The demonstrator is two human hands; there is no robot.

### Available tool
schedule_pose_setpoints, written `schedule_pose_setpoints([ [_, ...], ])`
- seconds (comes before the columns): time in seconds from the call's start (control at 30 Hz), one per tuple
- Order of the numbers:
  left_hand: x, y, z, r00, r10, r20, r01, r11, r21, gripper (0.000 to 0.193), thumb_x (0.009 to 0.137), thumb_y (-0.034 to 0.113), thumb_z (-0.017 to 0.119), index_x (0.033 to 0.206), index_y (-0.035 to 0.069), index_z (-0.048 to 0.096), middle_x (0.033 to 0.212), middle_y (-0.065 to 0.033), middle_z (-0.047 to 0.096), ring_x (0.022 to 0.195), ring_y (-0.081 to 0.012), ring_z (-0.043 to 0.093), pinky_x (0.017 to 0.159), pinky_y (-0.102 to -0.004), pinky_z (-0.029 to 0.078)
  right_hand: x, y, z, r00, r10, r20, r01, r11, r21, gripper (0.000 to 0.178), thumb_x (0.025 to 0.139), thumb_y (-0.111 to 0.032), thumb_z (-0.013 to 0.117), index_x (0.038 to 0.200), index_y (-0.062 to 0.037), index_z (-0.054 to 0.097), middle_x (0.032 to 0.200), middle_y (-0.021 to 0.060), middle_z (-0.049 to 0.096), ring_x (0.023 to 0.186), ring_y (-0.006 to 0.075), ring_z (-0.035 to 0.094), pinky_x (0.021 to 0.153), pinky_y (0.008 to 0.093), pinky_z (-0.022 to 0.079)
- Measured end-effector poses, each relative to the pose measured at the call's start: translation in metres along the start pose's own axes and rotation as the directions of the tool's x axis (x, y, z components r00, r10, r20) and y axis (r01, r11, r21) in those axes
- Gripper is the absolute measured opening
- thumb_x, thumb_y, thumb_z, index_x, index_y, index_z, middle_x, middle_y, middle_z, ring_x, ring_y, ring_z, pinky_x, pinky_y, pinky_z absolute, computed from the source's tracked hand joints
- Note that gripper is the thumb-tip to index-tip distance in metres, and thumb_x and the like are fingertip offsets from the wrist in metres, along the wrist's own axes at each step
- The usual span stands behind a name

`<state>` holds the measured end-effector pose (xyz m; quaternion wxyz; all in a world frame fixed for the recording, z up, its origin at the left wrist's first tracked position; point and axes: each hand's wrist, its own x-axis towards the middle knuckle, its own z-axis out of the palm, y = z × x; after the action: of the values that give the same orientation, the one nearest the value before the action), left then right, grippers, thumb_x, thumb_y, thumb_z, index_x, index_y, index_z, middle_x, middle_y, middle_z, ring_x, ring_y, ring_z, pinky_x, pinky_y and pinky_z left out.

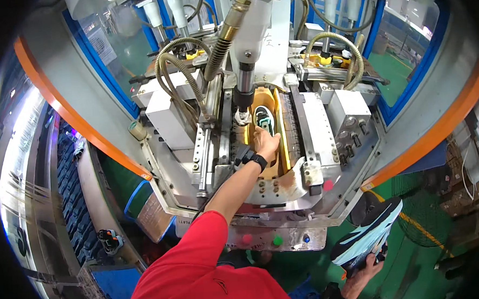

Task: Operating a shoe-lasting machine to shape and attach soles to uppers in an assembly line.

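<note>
My left hand reaches into the machine's yellow-sided cradle, its fingers closed around the near end of a dark and mint-green sneaker. That sneaker lies lengthwise between the cradle walls, partly covered by my hand. A black band circles my left wrist. Low on the right, outside the machine, my right hand grips a second sneaker from below. Its light-blue and black sole faces up, and the shoe tilts up to the right. Some of the right fingers are hidden behind it.
A metal press head hangs just left of the cradle. Ribbed hoses and white metal blocks flank it. Coloured buttons line the front panel. Orange-edged guards curve along both sides. Another shoe rests at the left.
</note>
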<state>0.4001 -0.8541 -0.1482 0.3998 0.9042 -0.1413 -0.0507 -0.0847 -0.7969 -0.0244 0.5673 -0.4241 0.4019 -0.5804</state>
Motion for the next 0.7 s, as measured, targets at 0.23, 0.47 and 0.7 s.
schedule_pose_setpoints([
  [0.23, 0.039, -0.003, -0.047, 0.965, -0.181, 0.19, 0.237, 0.911, -0.338, 0.052, 0.075, 0.016, 0.073, 0.117, -0.008, 0.052, 0.104, -0.0223, 0.066, 0.096, -0.0343, 0.065, 0.083, -0.044, 0.052, 0.079, -0.048, 0.103, 0.971, -0.141, 0.196, 0.214, 0.878, -0.429, 0.058, 0.071, -0.007, 0.064, 0.127, 0.0057, 0.053, 0.117, 0.0102, 0.057, 0.106, 0.0201, 0.054, 0.099, 0.0336, 0.04],
  [0.47, -0.097, -0.019, -0.247, 0.715, 0.01, 0.699, 0.671, 0.269, -0.691, 0.027, 0.09, 0.013, 0.067, 0.112, -0.002, 0.061, 0.099, -0.0081, 0.068, 0.081, -0.0189, 0.068, 0.071, -0.0338, 0.057, 0.174, -0.02, 0.341, 0.754, 0.228, 0.616, 0.388, 0.602, -0.698, 0.054, 0.072, -0.023, 0.073, 0.113, 0.0076, 0.057, 0.09, 0.0133, 0.065, 0.079, 0.0198, 0.061, 0.072, 0.0313, 0.049],
  [0.7, -0.232, -0.101, -0.424, 0.766, -0.248, 0.593, 0.607, 0.583, -0.54, 0.054, 0.077, 0.016, 0.076, 0.122, -0.005, 0.056, 0.098, -0.0019, 0.062, 0.084, -0.0087, 0.057, 0.072, -0.0235, 0.047, 0.12, 0.146, 0.508, 0.648, 0.419, 0.636, 0.593, 0.246, -0.767, 0.042, 0.067, -0.028, 0.075, 0.089, 0.0068, 0.067, 0.097, 0.0243, 0.07, 0.093, 0.0366, 0.069, 0.083, 0.0424, 0.054],
])
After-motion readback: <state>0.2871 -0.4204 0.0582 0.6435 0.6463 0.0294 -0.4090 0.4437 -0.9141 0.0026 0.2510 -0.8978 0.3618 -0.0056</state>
